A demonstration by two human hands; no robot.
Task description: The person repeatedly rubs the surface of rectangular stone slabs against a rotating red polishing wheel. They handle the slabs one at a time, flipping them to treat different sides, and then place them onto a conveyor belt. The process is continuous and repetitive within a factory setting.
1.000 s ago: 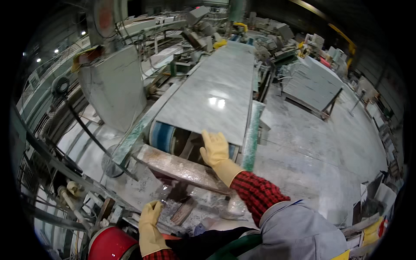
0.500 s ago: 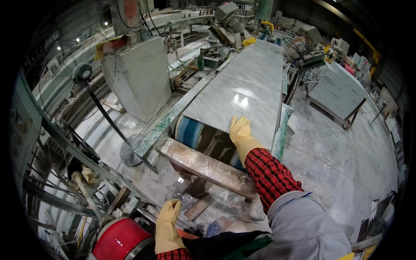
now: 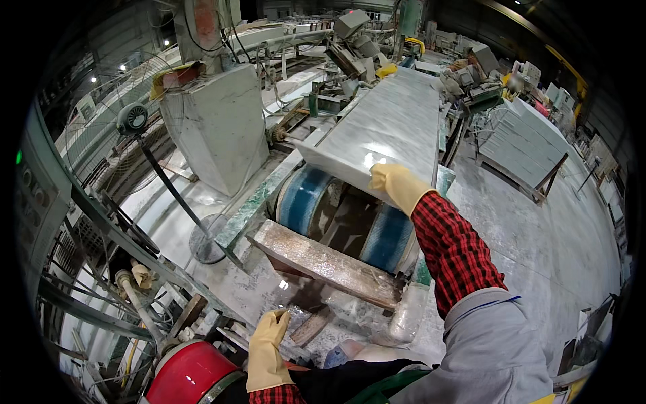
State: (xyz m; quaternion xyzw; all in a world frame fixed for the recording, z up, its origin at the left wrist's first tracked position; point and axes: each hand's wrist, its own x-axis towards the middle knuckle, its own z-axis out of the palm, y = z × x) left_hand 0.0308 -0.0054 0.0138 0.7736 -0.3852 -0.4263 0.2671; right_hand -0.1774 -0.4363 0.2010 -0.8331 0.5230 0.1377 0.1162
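A long pale grey, veined stone slab (image 3: 397, 114) with a glossy surface stretches away from me on a machine bed. My right hand (image 3: 398, 183), in a cream rubber glove, has its fingers curled over the slab's near edge, which stands raised and tilted. Beneath that edge two blue-banded rollers, the left roller (image 3: 303, 205) and the right roller (image 3: 387, 236), are exposed. Low in front of my body, my left hand (image 3: 269, 347), gloved alike, is closed with nothing visible in it, apart from the slab.
A wet wooden beam (image 3: 323, 262) crosses in front of the rollers. On the left stand a fan (image 3: 132, 120) on a pole and a pale machine housing (image 3: 219, 124). A red drum-shaped object (image 3: 192, 370) is at lower left. Stacked slabs (image 3: 525, 141) rest at right.
My right hand has gone from lying flat on the slab to gripping its near edge. That edge has risen, showing more of both rollers. The left hand has barely moved.
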